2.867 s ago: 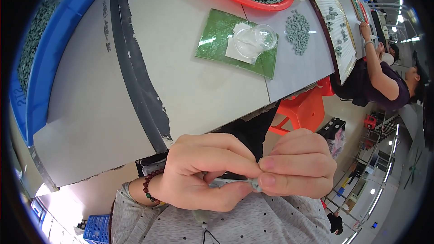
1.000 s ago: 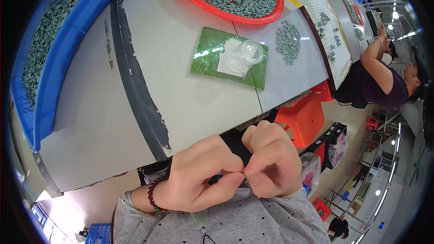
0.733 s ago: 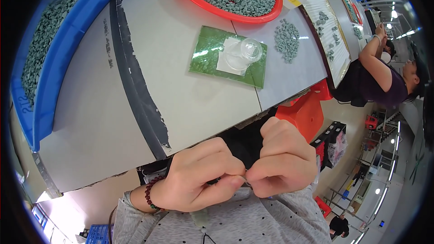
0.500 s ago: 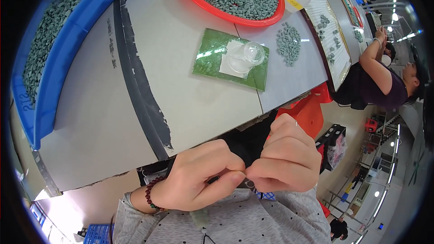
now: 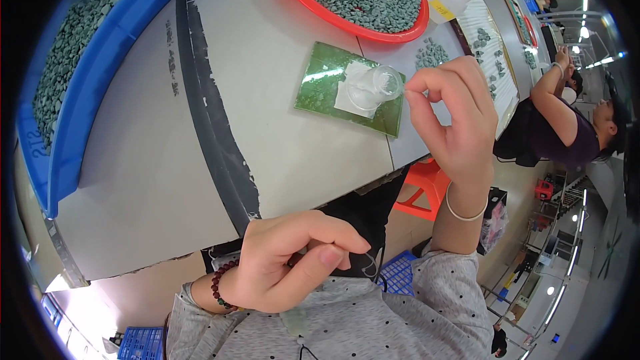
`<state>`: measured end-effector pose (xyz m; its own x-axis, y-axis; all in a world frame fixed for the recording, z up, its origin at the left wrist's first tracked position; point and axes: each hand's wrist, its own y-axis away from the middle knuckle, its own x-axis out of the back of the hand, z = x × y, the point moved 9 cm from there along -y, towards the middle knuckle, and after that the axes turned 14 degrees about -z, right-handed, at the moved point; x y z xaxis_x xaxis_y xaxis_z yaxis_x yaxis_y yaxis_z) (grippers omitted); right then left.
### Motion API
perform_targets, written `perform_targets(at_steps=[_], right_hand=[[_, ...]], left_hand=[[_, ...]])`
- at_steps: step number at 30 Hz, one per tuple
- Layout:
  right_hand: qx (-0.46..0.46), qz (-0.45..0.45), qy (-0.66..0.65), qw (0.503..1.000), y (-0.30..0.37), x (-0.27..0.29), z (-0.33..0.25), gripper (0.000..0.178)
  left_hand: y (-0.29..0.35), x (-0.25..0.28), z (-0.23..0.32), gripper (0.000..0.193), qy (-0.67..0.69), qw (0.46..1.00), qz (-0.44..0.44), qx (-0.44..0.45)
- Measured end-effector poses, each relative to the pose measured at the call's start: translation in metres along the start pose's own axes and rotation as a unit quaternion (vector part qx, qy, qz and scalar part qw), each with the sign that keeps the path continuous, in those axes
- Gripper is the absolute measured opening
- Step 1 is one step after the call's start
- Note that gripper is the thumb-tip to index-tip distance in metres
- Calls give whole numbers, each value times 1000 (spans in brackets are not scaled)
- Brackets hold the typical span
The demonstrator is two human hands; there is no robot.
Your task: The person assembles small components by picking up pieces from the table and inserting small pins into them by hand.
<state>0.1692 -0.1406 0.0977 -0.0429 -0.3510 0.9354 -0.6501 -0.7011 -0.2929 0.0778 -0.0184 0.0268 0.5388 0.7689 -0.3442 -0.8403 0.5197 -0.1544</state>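
My left hand (image 5: 293, 260) is low in front of my chest, thumb and forefinger pressed together; whatever is in the pinch is hidden or too small to name. My right hand (image 5: 457, 113) is raised over the table's right part, its thumb and forefinger pinched just right of a small clear cup (image 5: 387, 81). No object shows plainly between those fingertips. The cup sits beside a round clear dish (image 5: 363, 91) on white paper (image 5: 345, 99). Beneath the paper lies a shiny green board (image 5: 317, 103). Behind my right hand is a small pile of grey-green stones (image 5: 430, 53), partly covered.
At the back stands a red tray (image 5: 337, 21) of grey-green stones; a blue bin (image 5: 63, 167) of them fills the left. A white ridged tray (image 5: 477, 20) lies at the right. Below the table edge is a red stool (image 5: 427, 190). Another person (image 5: 567, 120) sits farther right.
My hands were together in front of my chest. My right hand has moved forward and up to the cup, while my left has stayed low, still pinched. The view has shifted slightly.
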Motion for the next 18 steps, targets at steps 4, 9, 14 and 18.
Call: perform_targets(at_steps=[4,9,14,18], right_hand=[[-6,-30,25,999,-6,-1,-1,20],[34,-70,113,991,-13,-1,-22,19],[9,-96,156,983,-15,-3,-29,20],[1,-98,187,977,-17,-4,-34,20]], left_hand=[[0,4,3,16,13,999,6,-30],[-1,0,5,17,9,997,-47,-61],[4,8,-2,20,144,987,61,-31],[7,11,-8,24,151,986,61,-41]])
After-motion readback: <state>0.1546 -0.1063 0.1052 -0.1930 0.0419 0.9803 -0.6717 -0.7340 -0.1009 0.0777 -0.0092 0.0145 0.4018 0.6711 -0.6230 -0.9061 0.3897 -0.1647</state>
